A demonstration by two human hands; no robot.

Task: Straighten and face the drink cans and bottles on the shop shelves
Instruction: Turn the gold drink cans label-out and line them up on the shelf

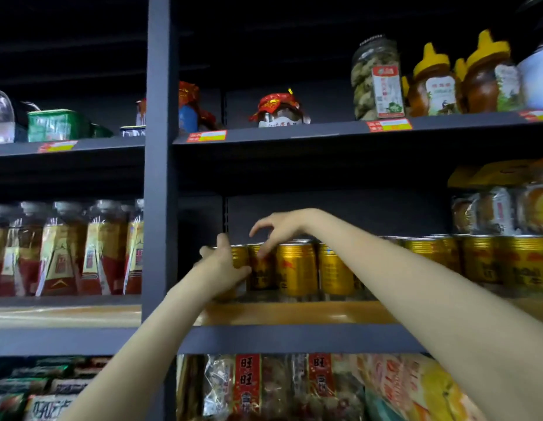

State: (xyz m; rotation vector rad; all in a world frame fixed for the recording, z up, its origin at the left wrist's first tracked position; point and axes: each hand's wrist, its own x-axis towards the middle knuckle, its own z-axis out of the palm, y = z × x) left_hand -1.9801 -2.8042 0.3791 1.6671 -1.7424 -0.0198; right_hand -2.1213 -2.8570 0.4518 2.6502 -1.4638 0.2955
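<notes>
Shelving in dark grey metal filled the view, with a vertical upright (159, 177) splitting two bays and standing just left of both hands. Upper shelf (294, 136) carried a clear plastic jar (376, 79), honey bottles with yellow caps (434, 83) and a red-foil-topped jar (279, 110); price tags (388, 125) were stuck on its front edge. Left bay held clear bottles with red and gold labels (66, 250). Bagged snacks (294, 387) sat on the shelf below. Gold cans (296, 268), shiny ribbed metal cylinders, stood upright in a row on the middle shelf with a wooden-looking front lip (294, 312), running from near the upright off to the right. Left hand (224, 262) wrapped the leftmost can (239, 256), thumb up, fingers curled round its side. Right hand (276, 229) hung above the second can (261, 268), fingers spread and bent downward, one fingertip at the can's upper face; contact could not be told for certain.
</notes>
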